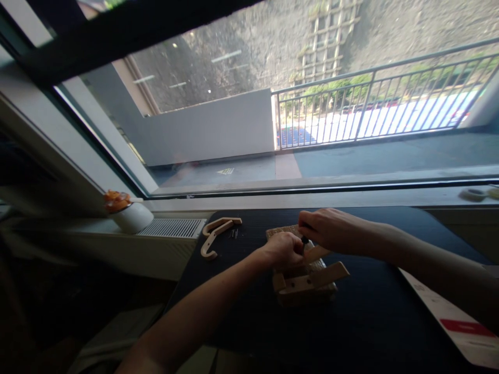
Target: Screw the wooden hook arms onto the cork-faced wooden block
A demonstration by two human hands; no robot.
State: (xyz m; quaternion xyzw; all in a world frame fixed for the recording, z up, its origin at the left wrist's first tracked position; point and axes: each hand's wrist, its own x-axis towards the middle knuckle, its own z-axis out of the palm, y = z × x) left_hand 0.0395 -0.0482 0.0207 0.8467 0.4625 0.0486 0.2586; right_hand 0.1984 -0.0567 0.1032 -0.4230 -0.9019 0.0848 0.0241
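With the right hand [322,228] closed round a dark, screwdriver-like tool [305,240], towards one o'clock over the woven block [277,232] on the dark table [374,311], press straight along the shaft and turn slowly. Avoid slipping towards the left hand [284,248], at ten o'clock, curled beside the tip; impossible to tell whether pinching or merely steadying. Brace the half-covered wooden piece [316,253], at two o'clock, well clear of the wooden bracket [302,284] at six. Leave the small metal pieces [234,234] undisturbed near nine.
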